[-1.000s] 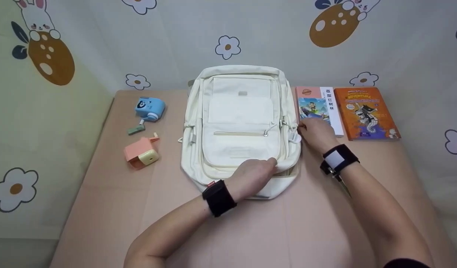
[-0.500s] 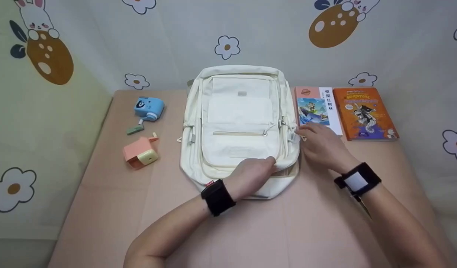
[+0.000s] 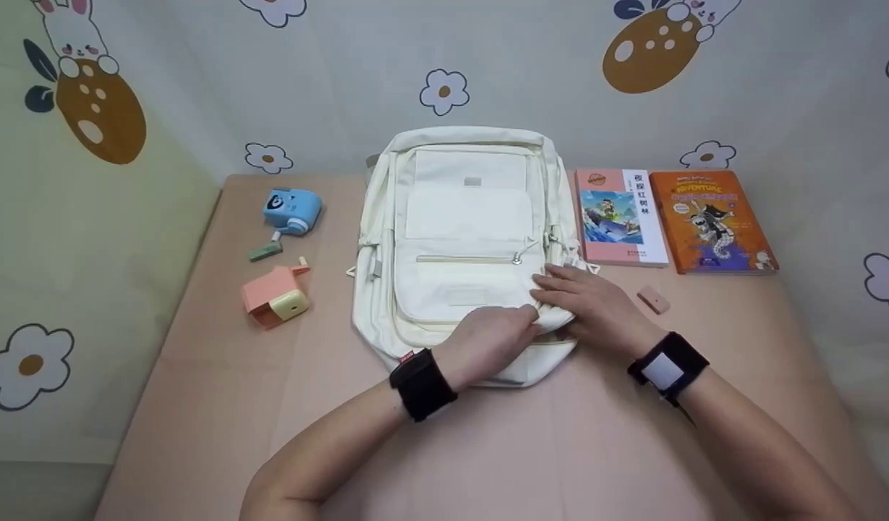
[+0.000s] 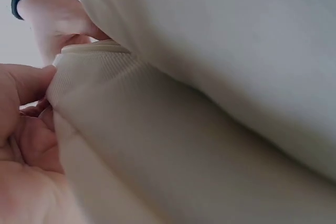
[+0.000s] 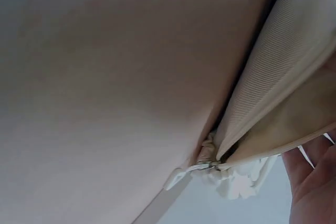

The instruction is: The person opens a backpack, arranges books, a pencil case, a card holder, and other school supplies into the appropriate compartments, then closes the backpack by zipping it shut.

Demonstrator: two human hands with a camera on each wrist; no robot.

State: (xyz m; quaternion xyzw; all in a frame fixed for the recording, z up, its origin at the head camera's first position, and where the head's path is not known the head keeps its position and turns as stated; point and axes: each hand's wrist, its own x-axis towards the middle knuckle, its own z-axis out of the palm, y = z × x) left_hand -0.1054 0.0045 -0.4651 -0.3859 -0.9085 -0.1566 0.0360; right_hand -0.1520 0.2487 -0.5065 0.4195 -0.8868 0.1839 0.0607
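Observation:
A cream backpack (image 3: 464,210) lies front up on the table, with a side opening and a zipper pull (image 5: 181,176) showing in the right wrist view. My left hand (image 3: 491,340) pinches the lower right edge of its front section. Beside it, my right hand (image 3: 596,307) holds the same side a little higher, with fingers laid over the front and the thumb side tucked underneath. In the left wrist view ribbed lining (image 4: 89,69) runs between both hands. The bag's inside is mostly hidden.
Right of the bag lie a pink eraser (image 3: 654,299), a pink-and-white book (image 3: 618,217) and an orange book (image 3: 715,221). On the left are a blue sharpener-like crank device (image 3: 291,211), a green piece (image 3: 265,251) and a pink crank device (image 3: 274,297).
My right hand has left the bag's right side strap area and moved down and left onto the front section's edge. This uncovers the eraser. My left hand stays put.

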